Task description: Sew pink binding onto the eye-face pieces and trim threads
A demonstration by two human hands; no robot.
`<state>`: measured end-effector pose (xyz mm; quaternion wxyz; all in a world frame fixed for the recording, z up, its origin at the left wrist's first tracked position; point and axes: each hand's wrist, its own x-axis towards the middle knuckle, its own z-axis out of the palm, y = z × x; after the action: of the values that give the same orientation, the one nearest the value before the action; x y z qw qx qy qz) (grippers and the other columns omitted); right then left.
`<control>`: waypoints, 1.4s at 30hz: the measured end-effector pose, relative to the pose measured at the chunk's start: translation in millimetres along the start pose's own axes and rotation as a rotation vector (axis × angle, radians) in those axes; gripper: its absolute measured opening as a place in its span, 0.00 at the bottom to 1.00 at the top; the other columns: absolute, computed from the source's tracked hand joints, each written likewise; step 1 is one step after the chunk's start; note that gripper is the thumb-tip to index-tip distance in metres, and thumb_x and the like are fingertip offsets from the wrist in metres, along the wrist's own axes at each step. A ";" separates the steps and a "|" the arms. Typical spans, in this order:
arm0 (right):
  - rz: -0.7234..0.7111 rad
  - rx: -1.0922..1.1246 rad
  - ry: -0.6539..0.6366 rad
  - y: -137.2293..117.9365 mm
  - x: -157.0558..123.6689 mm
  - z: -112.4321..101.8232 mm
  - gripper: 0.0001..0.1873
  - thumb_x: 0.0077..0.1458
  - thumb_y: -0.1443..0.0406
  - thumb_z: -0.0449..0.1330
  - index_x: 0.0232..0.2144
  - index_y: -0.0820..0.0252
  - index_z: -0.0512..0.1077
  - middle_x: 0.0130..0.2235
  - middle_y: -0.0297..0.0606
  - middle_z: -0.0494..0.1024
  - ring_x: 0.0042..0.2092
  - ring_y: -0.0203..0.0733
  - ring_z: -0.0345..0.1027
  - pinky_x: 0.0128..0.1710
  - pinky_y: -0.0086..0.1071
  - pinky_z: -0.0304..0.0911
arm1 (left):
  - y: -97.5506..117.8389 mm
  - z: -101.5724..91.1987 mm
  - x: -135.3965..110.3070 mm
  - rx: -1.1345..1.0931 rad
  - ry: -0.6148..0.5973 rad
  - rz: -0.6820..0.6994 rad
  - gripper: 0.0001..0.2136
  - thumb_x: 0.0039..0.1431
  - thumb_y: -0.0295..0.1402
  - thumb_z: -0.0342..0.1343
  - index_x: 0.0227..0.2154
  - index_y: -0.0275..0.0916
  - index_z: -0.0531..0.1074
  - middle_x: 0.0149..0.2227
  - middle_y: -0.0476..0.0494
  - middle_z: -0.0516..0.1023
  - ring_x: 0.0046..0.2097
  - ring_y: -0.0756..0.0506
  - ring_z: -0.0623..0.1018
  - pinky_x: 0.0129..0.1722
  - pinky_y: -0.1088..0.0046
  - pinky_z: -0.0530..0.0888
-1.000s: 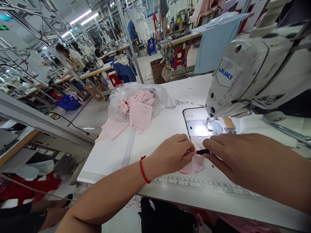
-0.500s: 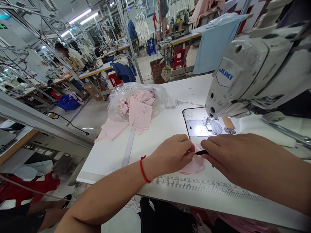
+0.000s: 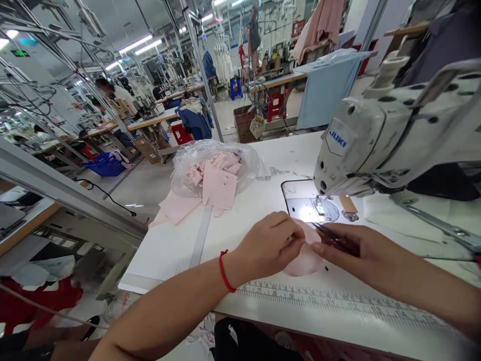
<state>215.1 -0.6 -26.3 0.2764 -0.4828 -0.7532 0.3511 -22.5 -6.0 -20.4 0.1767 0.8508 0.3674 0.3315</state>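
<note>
My left hand (image 3: 274, 245), with a red cord on its wrist, pinches a small pale pink fabric piece (image 3: 306, 255) at its upper edge. The cloth hangs down over the table just in front of the sewing machine's needle plate (image 3: 300, 209). In my right hand (image 3: 353, 245) lie slim dark thread snips (image 3: 336, 236), blurred, their narrow tips pointing left toward the cloth. The right thumb tip is against or very close to the fabric's right side; contact is not clear. My left fingertips are partly hidden behind the hand.
The JUKI sewing machine head (image 3: 353, 135) stands to the right above the needle plate. A clear plastic bag (image 3: 178, 168) holds pink pieces, with a pink pocket-shaped piece (image 3: 220, 188) at its front. A printed ruler (image 3: 319, 296) runs along the table's front edge. Co-workers sit farther back.
My right hand has turned and opened out, so the dark snips show more. The pink fabric is lifted and more of it shows between the hands. The view has tilted slightly upward.
</note>
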 end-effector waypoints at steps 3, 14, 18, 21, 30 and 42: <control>0.115 0.327 -0.026 1.2 9.1 14.4 0.31 0.55 0.33 0.67 0.30 0.53 0.78 0.27 0.34 0.73 0.29 0.42 0.64 0.26 0.35 0.62 | -0.6 -0.8 -0.6 -0.046 0.104 0.016 0.06 0.73 0.31 0.53 0.38 0.40 0.72 0.40 0.42 0.79 0.42 0.45 0.78 0.44 0.65 0.81; 0.087 0.381 0.043 -16.2 11.9 17.1 0.29 0.50 0.37 0.73 0.26 0.55 0.75 0.25 0.31 0.67 0.28 0.39 0.58 0.25 0.32 0.56 | -3.6 -3.2 0.0 -0.167 0.050 -0.045 0.03 0.70 0.32 0.57 0.38 0.40 0.74 0.40 0.42 0.82 0.41 0.46 0.80 0.43 0.65 0.82; 0.012 0.344 0.054 -7.4 12.3 22.4 0.20 0.55 0.46 0.71 0.29 0.53 0.74 0.25 0.29 0.65 0.26 0.37 0.53 0.22 0.32 0.52 | -0.2 -3.1 1.1 -0.180 0.050 -0.060 0.04 0.65 0.31 0.59 0.34 0.41 0.71 0.36 0.44 0.80 0.38 0.46 0.79 0.41 0.66 0.80; -0.015 0.359 0.032 -0.7 12.0 25.8 0.15 0.58 0.50 0.67 0.31 0.53 0.73 0.27 0.29 0.66 0.27 0.37 0.56 0.25 0.32 0.55 | 1.1 -4.7 2.1 -0.218 0.038 -0.071 0.04 0.64 0.31 0.59 0.33 0.41 0.70 0.35 0.45 0.79 0.37 0.46 0.77 0.39 0.67 0.79; 0.069 0.445 0.049 -5.2 14.5 24.1 0.22 0.52 0.47 0.74 0.30 0.53 0.71 0.27 0.28 0.66 0.28 0.38 0.59 0.26 0.32 0.59 | 1.7 -3.4 2.4 -0.212 0.096 -0.133 0.04 0.59 0.29 0.58 0.31 0.42 0.67 0.34 0.46 0.77 0.37 0.46 0.75 0.38 0.67 0.75; 0.156 0.557 0.046 -9.5 16.8 29.5 0.24 0.49 0.44 0.75 0.33 0.53 0.74 0.24 0.27 0.63 0.26 0.37 0.55 0.24 0.32 0.53 | 12.0 -2.1 10.3 -0.801 -0.020 -0.425 0.03 0.68 0.30 0.58 0.39 0.39 0.69 0.38 0.48 0.72 0.37 0.50 0.71 0.39 0.72 0.71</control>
<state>181.3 4.4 -35.1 0.3875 -0.4527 -0.5817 0.5537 -12.6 -6.3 -7.9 0.5597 0.6242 0.3747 0.3959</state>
